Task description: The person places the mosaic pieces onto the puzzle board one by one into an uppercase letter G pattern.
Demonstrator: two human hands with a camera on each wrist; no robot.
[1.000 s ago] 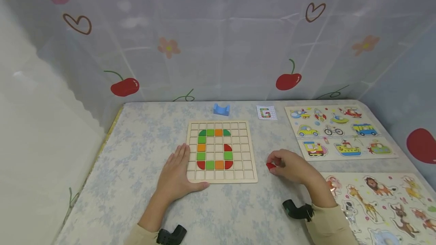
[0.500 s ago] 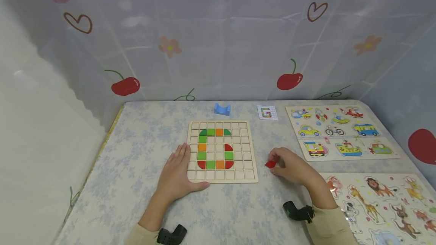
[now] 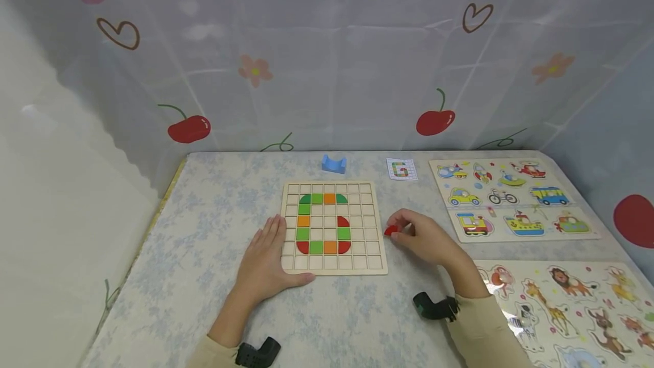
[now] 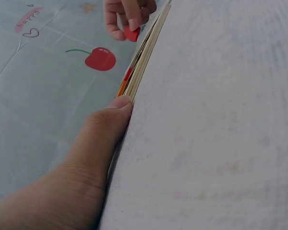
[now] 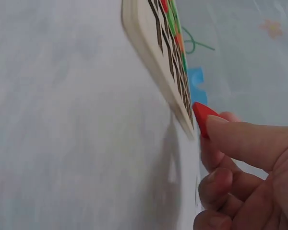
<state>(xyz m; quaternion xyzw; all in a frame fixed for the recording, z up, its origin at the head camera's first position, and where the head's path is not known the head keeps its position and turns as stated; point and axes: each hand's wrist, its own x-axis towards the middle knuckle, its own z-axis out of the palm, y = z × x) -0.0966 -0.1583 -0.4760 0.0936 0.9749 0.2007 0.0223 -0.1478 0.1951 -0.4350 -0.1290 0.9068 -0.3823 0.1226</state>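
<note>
A wooden grid board point(image 3: 361, 264) lies mid-table, with green, orange and red tiles set in its cells in a G-like outline. My left hand point(image 3: 263, 266) rests flat at its left side, fingers along the left edge and thumb along the front edge; the left wrist view shows that thumb point(image 4: 98, 127) against the board's side. Just right of the board, my right hand point(image 3: 426, 237) pinches a small red tile point(image 3: 391, 230) between thumb and fingers. In the right wrist view the red tile point(image 5: 203, 117) has a curved side and is near the board's edge.
A small card point(image 3: 401, 169) with a G pattern lies behind the board, and a blue curved stand point(image 3: 334, 164) is left of it. At right are a vehicle puzzle board point(image 3: 480, 212) and an animal puzzle board point(image 3: 582, 268), partly under the right forearm.
My right hand has moved left and slightly away from me, bringing the pinched red tile close to the board's right edge. The left hand stays in place.
</note>
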